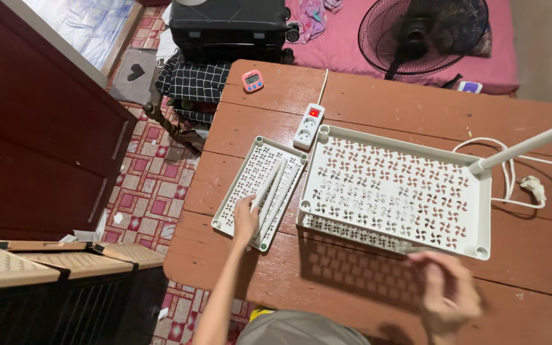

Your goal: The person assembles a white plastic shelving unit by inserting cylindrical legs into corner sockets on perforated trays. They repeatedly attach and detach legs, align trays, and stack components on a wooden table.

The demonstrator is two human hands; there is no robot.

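1. On the far left stands one dark red cabinet [46, 140], and below it sits one tan woven box [46, 262].
2. Next comes one brown wooden table [365, 281], with a tiled floor beside it.
3. One small white tray [241, 182] with pinwheel holes lies flat on the table's left part.
4. About three white poles [275, 191] lie side by side on that small tray.
5. One left hand [245, 220] rests on the small tray, and its fingers [250, 203] bend a little and touch the near end of the poles. I cannot tell if they grip a pole or just press on it.
6. One pink timer [252, 80] sits on the far part of the table.
7. One white power strip [308, 125] with a red switch lies just past the small tray.
8. One big white tray [467, 185] with the same holes sits in the middle, just beside the small tray.
9. One white pole [525, 145] sticks out of the big tray's far right corner, tilted.
10. One right hand [445, 291] is at the big tray's near edge. It is blurry, the fingers [430, 268] look curled, and I cannot tell what they hold.
11. One white cable [512, 176] curls on the table at the right.
12. One black fan [423, 35] stands behind the table.
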